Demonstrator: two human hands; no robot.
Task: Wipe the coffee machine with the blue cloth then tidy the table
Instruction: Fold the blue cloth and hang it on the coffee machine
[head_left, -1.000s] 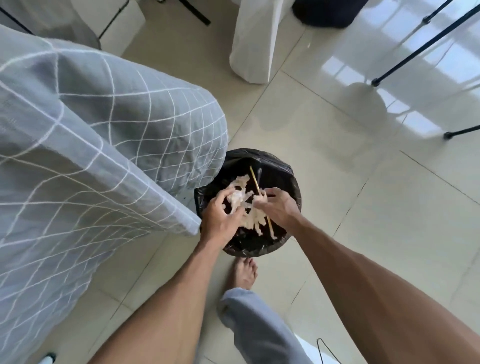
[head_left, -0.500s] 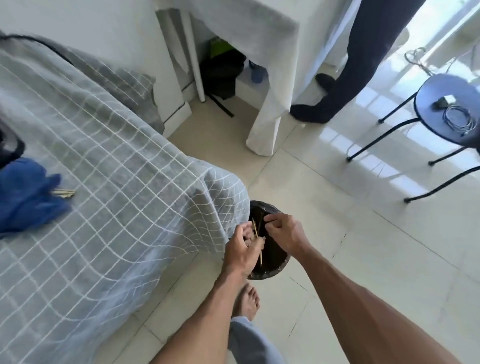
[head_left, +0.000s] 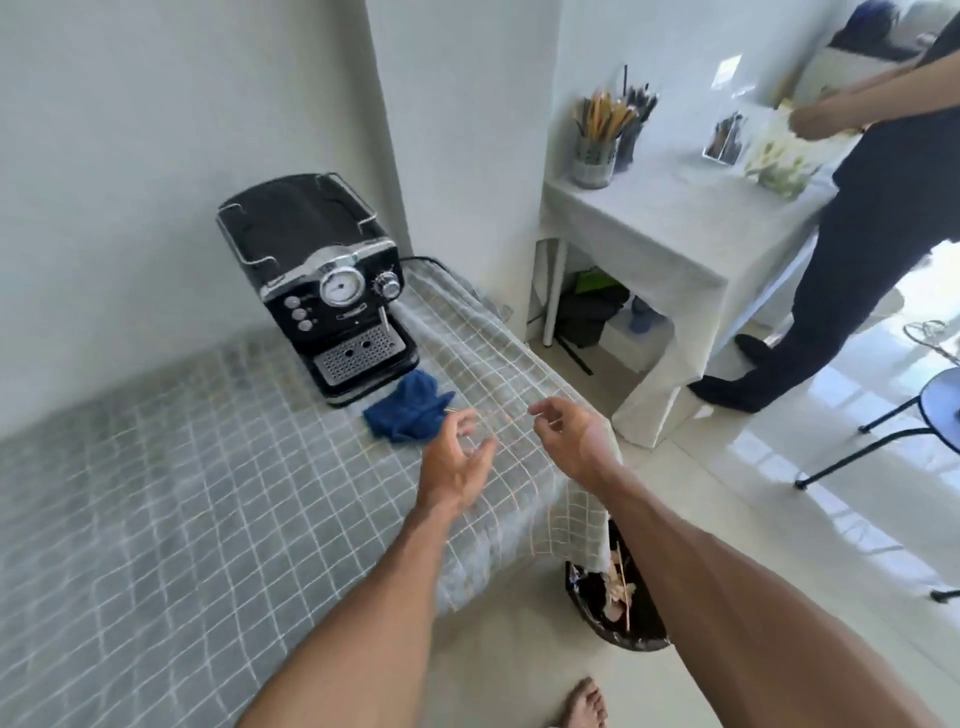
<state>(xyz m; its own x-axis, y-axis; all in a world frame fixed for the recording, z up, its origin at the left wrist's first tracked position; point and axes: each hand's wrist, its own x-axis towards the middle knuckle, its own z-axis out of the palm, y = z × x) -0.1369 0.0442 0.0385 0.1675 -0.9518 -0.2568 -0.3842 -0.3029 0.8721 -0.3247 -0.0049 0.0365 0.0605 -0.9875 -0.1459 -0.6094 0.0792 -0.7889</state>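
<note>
A black coffee machine stands at the back of the table, which wears a grey checked cloth. The crumpled blue cloth lies right in front of the machine's drip tray. A thin wooden stick pokes out at the cloth's right edge. My left hand hovers over the table just right of the blue cloth, fingers spread, holding nothing. My right hand hangs above the table's right edge, fingers loosely curled and empty.
A black-lined bin with paper scraps and sticks sits on the floor by the table corner. A white side table with a cup of utensils stands at right, and another person stands beside it. A dark stool is far right.
Both hands left the bin, let go of the scraps and sticks, and rose over the table. The view swung up from the floor to the coffee machine.
</note>
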